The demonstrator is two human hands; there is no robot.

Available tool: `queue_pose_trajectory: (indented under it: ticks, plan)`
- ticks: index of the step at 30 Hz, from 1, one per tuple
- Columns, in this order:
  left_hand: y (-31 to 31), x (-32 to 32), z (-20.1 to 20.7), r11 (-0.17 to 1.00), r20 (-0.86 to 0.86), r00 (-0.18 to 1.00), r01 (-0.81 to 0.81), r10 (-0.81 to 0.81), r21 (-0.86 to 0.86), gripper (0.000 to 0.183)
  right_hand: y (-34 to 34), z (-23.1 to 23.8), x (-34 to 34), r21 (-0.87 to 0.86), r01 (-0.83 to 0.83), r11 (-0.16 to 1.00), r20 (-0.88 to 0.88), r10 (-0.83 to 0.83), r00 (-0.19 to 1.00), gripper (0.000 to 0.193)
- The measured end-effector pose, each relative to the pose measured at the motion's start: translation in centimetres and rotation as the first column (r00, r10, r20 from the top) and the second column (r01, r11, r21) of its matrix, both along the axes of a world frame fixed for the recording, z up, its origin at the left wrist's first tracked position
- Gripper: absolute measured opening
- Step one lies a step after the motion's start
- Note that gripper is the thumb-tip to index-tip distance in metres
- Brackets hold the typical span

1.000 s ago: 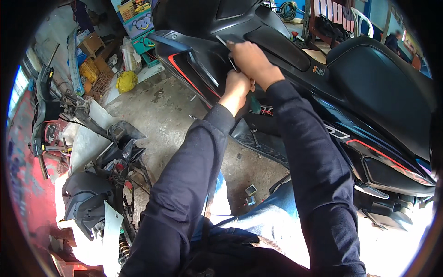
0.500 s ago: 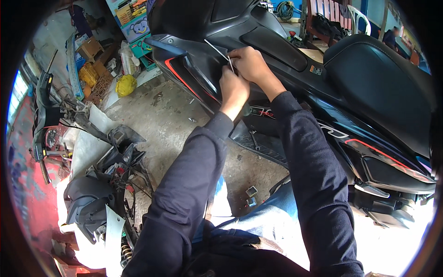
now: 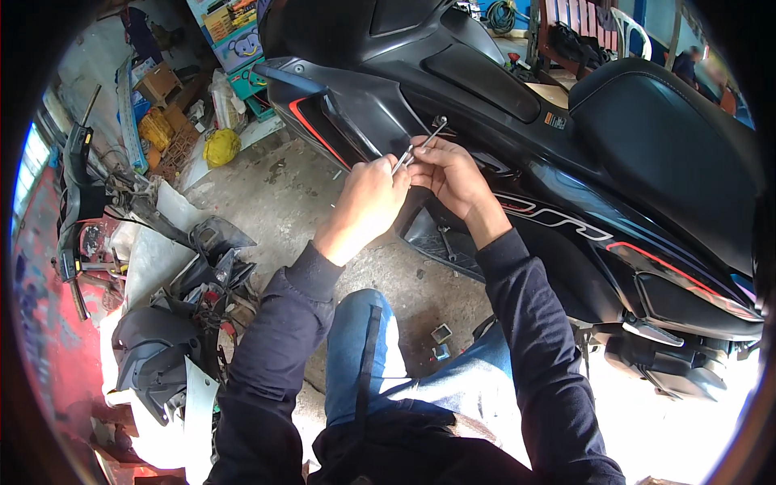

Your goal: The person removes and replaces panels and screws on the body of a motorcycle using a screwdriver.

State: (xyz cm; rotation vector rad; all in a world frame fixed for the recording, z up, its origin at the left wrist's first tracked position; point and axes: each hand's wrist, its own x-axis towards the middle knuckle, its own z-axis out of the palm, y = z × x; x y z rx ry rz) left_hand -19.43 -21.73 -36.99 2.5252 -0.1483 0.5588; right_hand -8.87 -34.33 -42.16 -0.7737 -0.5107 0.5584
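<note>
My hands meet in front of the black scooter's (image 3: 493, 105) side panel, below an open gap in the bodywork. Pinched in the fingers of my right hand (image 3: 453, 174) is a slim metal wrench (image 3: 432, 135), its rounded end pointing up and right. My left hand (image 3: 368, 202) is closed on a short silver rod (image 3: 401, 162). The two metal pieces lie close together at my fingertips; I cannot tell whether they are joined. Another wrench (image 3: 447, 242) rests on the scooter's footboard (image 3: 424, 234), just below my right hand.
Dismantled scooter parts (image 3: 158, 356) crowd the left side, with a handlebar (image 3: 79, 186) behind them. A yellow bag (image 3: 221, 149), boxes (image 3: 158, 83) and drawers (image 3: 242, 48) stand farther back. Two small pieces (image 3: 440, 343) lie on the concrete floor by my legs. The scooter's seat (image 3: 663, 137) extends right.
Both hands have drawn back and down from the panel, my left also moving leftward. The wrench now slants up to the right instead of up to the left, and the gap in the bodywork shows.
</note>
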Motion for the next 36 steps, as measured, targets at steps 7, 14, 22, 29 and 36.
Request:
queue_pose_trajectory:
  ticks: [7,14,22,29,36]
  plan:
    - [0.1,0.1,-1.1,1.0,0.014,1.0,-0.008,0.008,-0.02,0.025,0.0,-0.1,0.3,-0.029,-0.004,1.0,0.017,0.005,1.0,0.024]
    - [0.1,0.3,-1.2,0.999,0.052,0.997,-0.051,0.051,-0.011,0.024,0.4,-0.2,0.5,-0.032,-0.006,0.999,0.016,0.006,1.0,0.024]
    - [-0.1,-0.3,-1.1,0.934,0.253,0.962,0.003,-0.1,0.356,0.026,0.6,-1.3,0.6,0.073,0.081,0.994,-0.08,-0.075,0.994,0.024]
    - [1.6,1.4,-1.2,0.736,-0.136,0.977,0.03,-0.165,-0.676,0.033,1.1,-0.8,0.3,0.064,0.115,0.991,-0.119,-0.107,0.987,0.022]
    - [0.7,0.1,-1.8,0.087,-0.242,0.901,-0.226,-0.36,-0.97,0.059,1.1,-1.2,1.3,0.126,0.094,0.987,-0.2,-0.068,0.977,0.017]
